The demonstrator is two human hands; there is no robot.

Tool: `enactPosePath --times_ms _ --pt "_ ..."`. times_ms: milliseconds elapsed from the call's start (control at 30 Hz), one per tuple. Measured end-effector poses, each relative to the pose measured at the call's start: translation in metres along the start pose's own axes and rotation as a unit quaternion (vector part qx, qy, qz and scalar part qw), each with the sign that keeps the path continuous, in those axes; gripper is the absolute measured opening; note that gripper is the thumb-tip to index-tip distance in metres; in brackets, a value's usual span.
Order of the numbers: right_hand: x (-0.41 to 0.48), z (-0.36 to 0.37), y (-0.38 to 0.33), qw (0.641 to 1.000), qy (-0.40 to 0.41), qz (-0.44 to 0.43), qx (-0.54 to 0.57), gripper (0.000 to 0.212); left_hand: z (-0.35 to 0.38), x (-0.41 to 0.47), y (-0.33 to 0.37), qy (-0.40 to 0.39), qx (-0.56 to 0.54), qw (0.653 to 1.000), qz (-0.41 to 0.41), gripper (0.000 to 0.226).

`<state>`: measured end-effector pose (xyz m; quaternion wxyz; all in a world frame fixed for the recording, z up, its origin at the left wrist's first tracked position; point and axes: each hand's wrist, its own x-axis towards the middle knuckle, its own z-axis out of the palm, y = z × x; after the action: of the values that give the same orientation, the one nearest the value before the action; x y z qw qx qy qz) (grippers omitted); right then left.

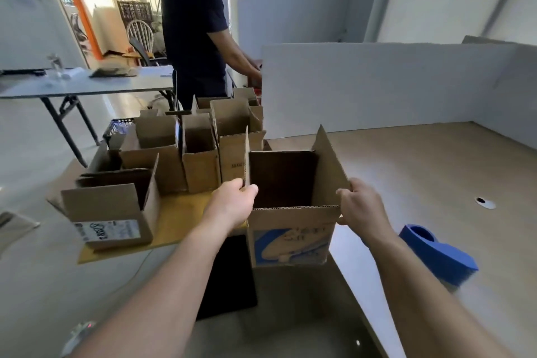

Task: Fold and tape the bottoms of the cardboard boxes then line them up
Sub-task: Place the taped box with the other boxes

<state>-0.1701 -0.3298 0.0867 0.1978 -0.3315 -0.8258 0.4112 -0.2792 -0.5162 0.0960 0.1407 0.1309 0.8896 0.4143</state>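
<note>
I hold an open cardboard box (290, 241) with a blue print on its near face, upright, at the left edge of the table. My left hand (232, 203) grips its left wall and flap near the top. My right hand (360, 206) pinches the right flap at its lower edge. The box's top flaps stand up and its dark inside shows. To the left, several open cardboard boxes (200, 154) stand together on a low yellow board (174, 224), one with a printed label (107, 212) nearest me.
A blue tape dispenser (438, 256) lies on the wooden table (421, 168) to my right. White partition boards (377, 81) stand behind the table. A person in a dark shirt (197, 32) stands behind the boxes. A folding table (87, 87) is at the far left.
</note>
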Motion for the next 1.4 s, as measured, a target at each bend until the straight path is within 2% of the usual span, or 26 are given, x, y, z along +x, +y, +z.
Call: enactPosePath --times_ms 267,433,500,567,733,900,967,1067,1133,1200,1300,1400 --pt "0.014 0.054 -0.024 0.993 -0.101 0.042 0.037 0.013 -0.028 0.008 -0.060 -0.005 0.041 0.998 -0.042 0.061" --pt "0.025 0.077 -0.030 0.985 -0.159 0.050 0.042 0.013 -0.040 0.013 -0.082 -0.017 -0.022 0.995 -0.098 0.074" --pt "0.031 0.080 -0.031 0.981 -0.185 0.052 0.035 0.014 -0.048 0.016 -0.083 -0.027 -0.100 0.984 -0.147 0.073" --pt "0.038 0.080 -0.033 0.975 -0.217 0.046 0.036 0.015 -0.055 0.020 -0.081 -0.042 -0.187 0.961 -0.202 0.067" --pt "0.068 0.094 -0.038 0.963 -0.265 0.025 0.042 0.025 -0.056 0.031 -0.079 -0.039 -0.224 0.937 -0.263 0.019" --pt "0.083 0.111 -0.045 0.969 -0.224 0.013 0.102 0.068 -0.049 0.034 -0.080 0.051 -0.369 0.885 -0.278 0.013" --pt "0.083 0.118 -0.047 0.969 -0.234 0.010 0.080 0.054 -0.042 0.035 -0.078 0.065 -0.375 0.885 -0.267 0.019" --pt "0.080 0.123 -0.052 0.960 -0.272 0.045 -0.043 0.024 -0.036 0.033 -0.068 0.048 -0.332 0.908 -0.252 0.031" --pt "0.084 0.124 -0.055 0.951 -0.299 0.064 -0.057 0.021 -0.039 0.036 -0.068 0.057 -0.301 0.918 -0.252 0.052" --pt "0.091 0.125 -0.060 0.955 -0.287 0.046 -0.062 0.023 -0.047 0.041 -0.073 0.100 -0.279 0.921 -0.252 0.074" --pt "0.103 0.131 -0.066 0.959 -0.261 -0.016 -0.111 0.019 -0.059 0.046 -0.088 0.171 -0.278 0.912 -0.250 0.083" --pt "0.113 0.139 -0.069 0.973 -0.221 -0.024 -0.066 0.019 -0.071 0.046 -0.106 0.176 -0.263 0.924 -0.217 0.093"
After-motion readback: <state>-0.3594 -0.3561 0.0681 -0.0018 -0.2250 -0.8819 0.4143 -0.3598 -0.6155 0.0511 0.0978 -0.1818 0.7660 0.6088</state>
